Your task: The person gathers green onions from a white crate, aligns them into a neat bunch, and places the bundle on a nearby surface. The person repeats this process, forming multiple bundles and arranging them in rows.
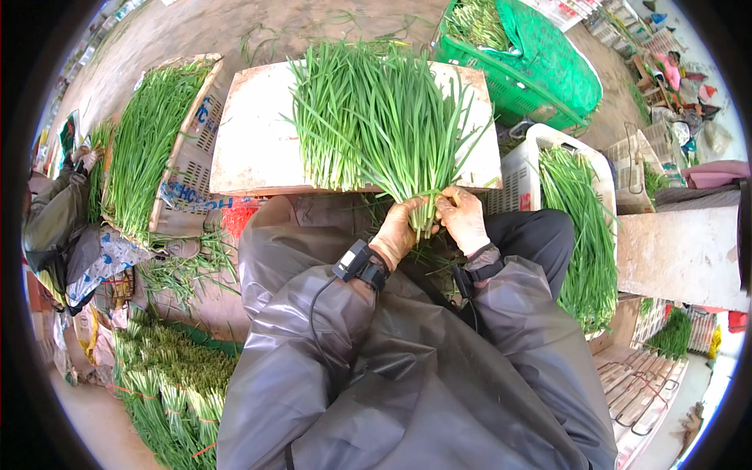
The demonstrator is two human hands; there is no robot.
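Observation:
My left hand (pixel 399 229), in a thin pale glove, is closed around the stem ends of a bunch of green leafy stalks (pixel 405 141), probably garlic chives. On the other side of those ends, my right hand (pixel 461 216), gloved alike, pinches a green strand that crosses the bunch. The leaves fan out away from me over a white board-topped stand (pixel 258 129). Beside the held bunch, at its left, more loose chives (pixel 329 117) lie on the board with their stem ends towards me. Both wrists carry dark strapped devices.
A crate of chives (pixel 158 147) stands at the left, near a co-worker's arm. At the right is a white crate (pixel 531 138) of chives; behind it, a green crate (pixel 499 76). Tied bundles (pixel 176 393) lie at the lower left. Trimmings (pixel 188 267) litter the floor.

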